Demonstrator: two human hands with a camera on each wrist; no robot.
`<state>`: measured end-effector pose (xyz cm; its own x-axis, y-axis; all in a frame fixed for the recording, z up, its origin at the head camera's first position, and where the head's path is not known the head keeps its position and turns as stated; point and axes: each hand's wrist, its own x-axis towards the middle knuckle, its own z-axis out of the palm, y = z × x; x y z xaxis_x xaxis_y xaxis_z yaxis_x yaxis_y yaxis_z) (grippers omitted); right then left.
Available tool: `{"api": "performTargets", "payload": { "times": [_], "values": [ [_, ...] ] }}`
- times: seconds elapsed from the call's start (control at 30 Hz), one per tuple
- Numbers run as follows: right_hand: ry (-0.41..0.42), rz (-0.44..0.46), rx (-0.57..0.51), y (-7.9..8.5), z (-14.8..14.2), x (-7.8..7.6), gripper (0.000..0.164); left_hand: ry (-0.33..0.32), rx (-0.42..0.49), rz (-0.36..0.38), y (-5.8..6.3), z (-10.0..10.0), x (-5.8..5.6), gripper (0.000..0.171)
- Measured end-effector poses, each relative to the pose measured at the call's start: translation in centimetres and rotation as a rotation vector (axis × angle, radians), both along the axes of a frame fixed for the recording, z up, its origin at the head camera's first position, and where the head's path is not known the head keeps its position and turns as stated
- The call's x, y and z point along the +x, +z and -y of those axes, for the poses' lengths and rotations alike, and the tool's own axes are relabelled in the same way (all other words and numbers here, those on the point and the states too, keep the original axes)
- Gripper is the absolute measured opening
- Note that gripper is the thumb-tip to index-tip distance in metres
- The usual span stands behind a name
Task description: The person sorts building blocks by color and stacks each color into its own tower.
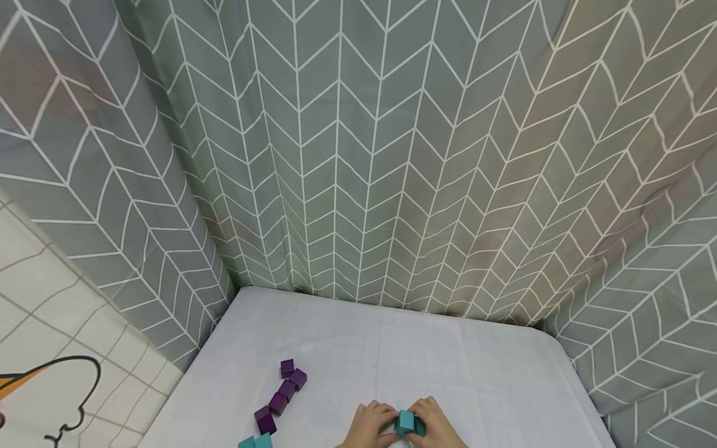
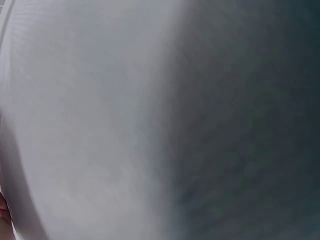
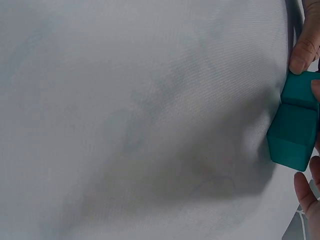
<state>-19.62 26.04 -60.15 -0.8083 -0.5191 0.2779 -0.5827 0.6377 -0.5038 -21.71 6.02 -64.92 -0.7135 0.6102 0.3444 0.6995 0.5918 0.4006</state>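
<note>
Two teal cubes sit side by side between the hands at the bottom of the head view. My right hand grips the darker teal cube between thumb and fingers. The lighter teal cube lies against it on the left. My left hand is beside that cube, thumb and fingers apart and fingertips right at its side. In the right wrist view, the joined pair shows at the right edge, with fingertips just off its lower end. Only a sliver of fingers shows in the left wrist view.
Several purple cubes form a slanting row on the white-covered table, left of the hands. More teal cubes continue that row at the bottom edge. Grey patterned curtains hang behind and at both sides.
</note>
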Motion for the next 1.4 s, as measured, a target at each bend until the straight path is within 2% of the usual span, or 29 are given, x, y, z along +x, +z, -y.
{"api": "performTargets", "payload": {
  "times": [0.2,0.33,0.63,0.97,1.13,1.4],
  "values": [
    [-0.006,-0.019,0.02,-0.18,-0.07,-0.01,0.03,0.006,0.008,-0.041,-0.23,-0.08,0.02,0.038],
    [-0.009,-0.048,0.022,-0.24,0.01,0.06,0.031,0.005,-0.003,-0.025,-0.21,-0.08,0.03,0.038],
    [-0.022,0.001,0.013,-0.04,0.08,0.16,0.03,0.017,-0.013,0.009,-0.16,-0.1,0.07,0.038],
    [-0.05,0.004,0.013,-0.31,-0.03,0.16,0.03,0.03,-0.033,0.06,0.37,-0.17,0.13,0.039],
    [-0.051,0.026,0.022,-0.18,-0.06,0.12,0.03,0.026,-0.024,0.056,0.39,-0.12,0.15,0.039],
    [-0.038,-0.004,0.016,-0.22,-0.01,0.12,0.031,0.023,-0.025,0.05,0.51,-0.05,0.26,0.039]
  ]
}}
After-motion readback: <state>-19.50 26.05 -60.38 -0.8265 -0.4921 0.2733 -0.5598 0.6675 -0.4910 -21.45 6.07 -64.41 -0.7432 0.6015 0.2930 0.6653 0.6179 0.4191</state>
